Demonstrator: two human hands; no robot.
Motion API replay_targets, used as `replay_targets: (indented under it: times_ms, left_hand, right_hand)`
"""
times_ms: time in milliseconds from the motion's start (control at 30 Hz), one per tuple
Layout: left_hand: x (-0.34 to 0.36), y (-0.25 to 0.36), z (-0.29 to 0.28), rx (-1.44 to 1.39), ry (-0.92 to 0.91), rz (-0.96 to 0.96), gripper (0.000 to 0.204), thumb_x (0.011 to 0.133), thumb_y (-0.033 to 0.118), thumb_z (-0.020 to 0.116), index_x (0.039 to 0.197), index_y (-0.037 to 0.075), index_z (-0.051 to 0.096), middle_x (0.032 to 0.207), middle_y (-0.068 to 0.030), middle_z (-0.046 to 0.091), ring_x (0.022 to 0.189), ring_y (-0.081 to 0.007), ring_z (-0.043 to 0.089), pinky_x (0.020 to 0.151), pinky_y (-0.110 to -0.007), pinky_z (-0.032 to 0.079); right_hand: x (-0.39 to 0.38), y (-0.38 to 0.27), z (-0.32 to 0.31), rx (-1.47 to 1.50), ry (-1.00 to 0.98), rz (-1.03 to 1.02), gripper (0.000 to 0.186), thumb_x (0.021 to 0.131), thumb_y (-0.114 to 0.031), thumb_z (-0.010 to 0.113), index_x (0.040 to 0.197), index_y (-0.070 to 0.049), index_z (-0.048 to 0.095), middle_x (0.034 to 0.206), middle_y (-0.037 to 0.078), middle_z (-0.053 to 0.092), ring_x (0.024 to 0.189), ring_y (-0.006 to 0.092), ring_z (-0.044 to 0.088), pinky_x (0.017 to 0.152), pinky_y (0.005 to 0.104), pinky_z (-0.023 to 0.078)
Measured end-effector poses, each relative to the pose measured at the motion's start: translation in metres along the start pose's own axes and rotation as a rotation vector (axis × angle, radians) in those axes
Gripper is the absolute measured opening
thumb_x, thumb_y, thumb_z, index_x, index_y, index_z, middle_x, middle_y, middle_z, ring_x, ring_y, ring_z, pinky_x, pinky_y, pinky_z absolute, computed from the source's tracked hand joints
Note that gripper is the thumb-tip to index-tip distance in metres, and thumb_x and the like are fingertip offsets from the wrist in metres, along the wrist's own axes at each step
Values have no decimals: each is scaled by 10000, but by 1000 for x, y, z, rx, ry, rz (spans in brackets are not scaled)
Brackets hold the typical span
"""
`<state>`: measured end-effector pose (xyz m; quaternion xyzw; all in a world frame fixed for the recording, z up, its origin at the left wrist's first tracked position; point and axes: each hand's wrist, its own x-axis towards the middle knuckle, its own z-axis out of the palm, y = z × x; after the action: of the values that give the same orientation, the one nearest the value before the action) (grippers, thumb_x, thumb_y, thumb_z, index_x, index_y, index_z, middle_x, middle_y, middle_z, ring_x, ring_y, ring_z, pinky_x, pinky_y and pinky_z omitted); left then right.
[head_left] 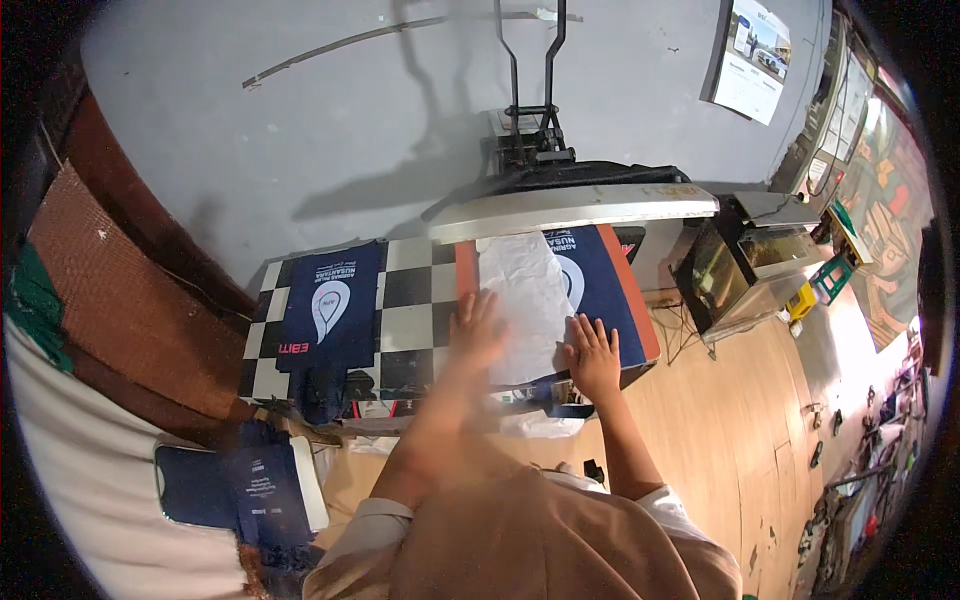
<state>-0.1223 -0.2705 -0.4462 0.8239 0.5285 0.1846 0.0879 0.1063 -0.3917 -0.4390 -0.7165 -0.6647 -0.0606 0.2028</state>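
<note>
A crumpled white sheet of paper (530, 290) lies over a navy cloth piece (605, 280) with a white teardrop print. Both rest on the orange-brown lower bed (628, 290) of a heat press, below its raised upper plate (580, 209). My left hand (480, 325) is at the sheet's left edge, somewhat blurred, fingers spread and holding nothing. At the sheet's right edge, my right hand (595, 355) lies flat with fingers apart, partly over the navy cloth. The sheet hides the left part of the print.
Left on the checkered table (415, 290) lies another printed navy cloth piece (332, 305). More navy cloth (262, 480) is stacked at the lower left. The press's black handle (535, 60) rises by the wall. A dark glass-fronted box (750, 260) stands to the right, trailing cables.
</note>
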Motion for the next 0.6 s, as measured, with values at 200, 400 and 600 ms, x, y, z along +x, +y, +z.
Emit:
replay_targets:
  times_ms: [200, 400, 600]
  left_hand:
    - [-7, 22, -15, -4, 96, 36, 618, 916, 397, 582, 1461, 162, 412, 1580, -98, 272, 1472, -363, 188, 1136, -622, 200]
    - [-49, 55, -3, -89, 175, 318, 481, 892, 283, 608, 1343, 139, 527, 1450, -102, 436, 1326, -353, 409, 1113, -518, 298]
    - [-84, 58, -11, -79, 180, 207, 410, 891, 273, 593, 1279, 143, 574, 1343, -41, 533, 1234, -294, 488, 1059, -501, 348]
  right_hand:
    - [0, 0, -4, -31, -48, 28, 545, 989, -379, 444, 1493, -181, 381, 1539, 58, 384, 1431, 312, 320, 1179, 536, 172]
    - [0, 4, 6, -8, -31, 21, 544, 987, -392, 430, 1486, -176, 394, 1541, 59, 385, 1433, 312, 318, 1178, 539, 162]
    - [0, 2, 4, 51, -38, 9, 561, 978, -397, 433, 1491, -174, 387, 1545, 68, 379, 1435, 317, 314, 1182, 534, 154]
